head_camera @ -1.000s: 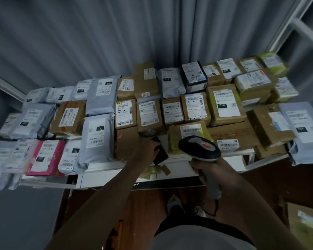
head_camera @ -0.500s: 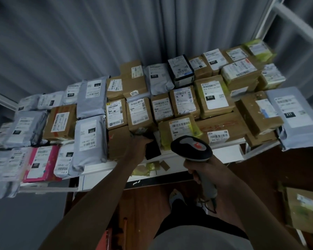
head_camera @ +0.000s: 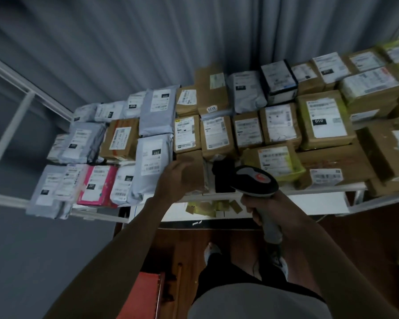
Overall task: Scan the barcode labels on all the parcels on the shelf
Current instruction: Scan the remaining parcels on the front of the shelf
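Several labelled parcels cover the white shelf: grey mailers on the left, a pink one, and brown boxes on the right. My left hand grips the near left edge of a plain brown parcel in the front row; no label shows on it. A small black parcel lies just right of it. My right hand holds the grey barcode scanner by its handle, with its head over the shelf's front edge, beside the black parcel.
A grey corrugated wall stands behind the shelf. White frame bars run along the left side. Yellow-brown tape scraps lie on the lower ledge. An orange object sits on the wooden floor by my feet.
My left hand has moved left from the black parcel onto the plain brown parcel. My view has swung left, so the parcels sit further right. The scanner stays in my right hand.
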